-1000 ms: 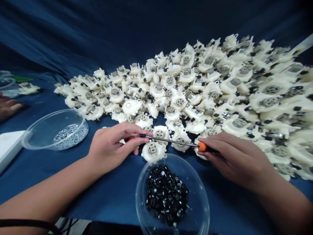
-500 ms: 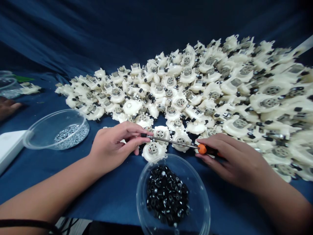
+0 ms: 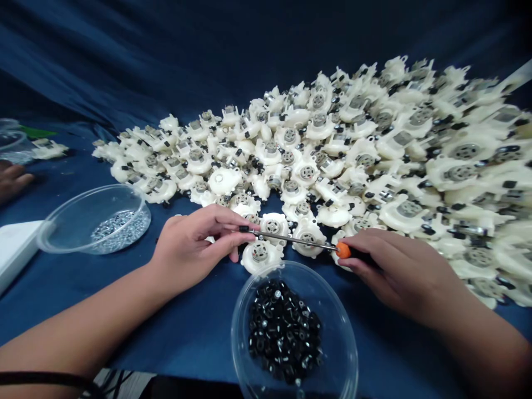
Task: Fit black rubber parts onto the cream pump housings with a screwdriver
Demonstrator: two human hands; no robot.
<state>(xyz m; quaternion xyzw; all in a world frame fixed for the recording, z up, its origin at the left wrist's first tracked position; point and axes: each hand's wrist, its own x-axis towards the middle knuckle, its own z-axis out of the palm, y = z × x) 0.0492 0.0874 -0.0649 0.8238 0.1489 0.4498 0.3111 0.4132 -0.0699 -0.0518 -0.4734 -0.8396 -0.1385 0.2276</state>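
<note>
In my right hand [image 3: 399, 274] is a screwdriver [image 3: 297, 241] with an orange and black handle, its long shaft lying almost level and pointing left. My left hand [image 3: 199, 241] pinches a small black piece [image 3: 244, 228] between thumb and fingers, right at the screwdriver's tip. A bit of bright metal, perhaps a screw, shows where the two meet. Below the shaft stands a clear round tub [image 3: 344, 332] holding many small black parts [image 3: 285, 332] with metal bits among them. Just behind the tub lies a cream plastic housing with a round motor [image 3: 260, 252].
A big heap of cream motor housings [image 3: 307, 138] spreads across the back and right of the blue cloth [image 3: 174, 343]. On the left sit a clear tub [image 3: 54, 233] of silver screws [image 3: 120, 230] and a white box [image 3: 16, 244]. Another person's hand [image 3: 14, 180] rests at the far left.
My right hand's grip on the screwdriver handle has shifted slightly, with the thumb now further right. The left hand and black piece stay nearly in place.
</note>
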